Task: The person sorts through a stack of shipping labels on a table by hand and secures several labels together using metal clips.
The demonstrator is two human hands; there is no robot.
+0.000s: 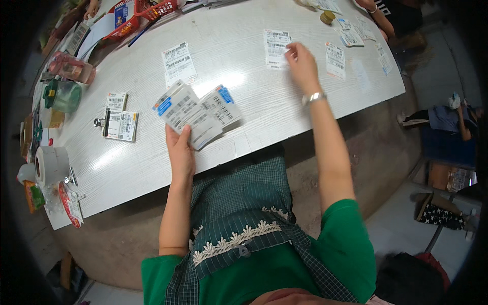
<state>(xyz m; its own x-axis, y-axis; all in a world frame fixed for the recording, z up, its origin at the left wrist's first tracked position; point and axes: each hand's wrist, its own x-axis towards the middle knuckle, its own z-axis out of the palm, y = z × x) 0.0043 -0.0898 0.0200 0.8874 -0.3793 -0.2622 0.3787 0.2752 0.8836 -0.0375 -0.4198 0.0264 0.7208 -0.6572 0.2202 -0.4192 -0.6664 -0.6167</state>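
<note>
My left hand (pixel 180 152) is closed on a fanned bundle of white shipping labels (pixel 185 109) with blue corners and barcodes, held above the near part of the table. My right hand (pixel 303 66) reaches across the table, its fingers curled at the edge of a single shipping label (pixel 276 48) that lies flat. Whether the fingertips pinch that label or only touch it, I cannot tell. Another label (pixel 335 60) lies to the right of this hand, and one more label (pixel 179 62) lies beyond the bundle.
A stack of labels in a binder clip (pixel 121 125) lies on the white table (pixel 152 168) at left. Bottles (pixel 66 96), a tape roll (pixel 52 165) and packets line the left edge. Red baskets (pixel 155 9) stand at the back. Another person's arm (pixel 378 18) rests by scattered labels at far right.
</note>
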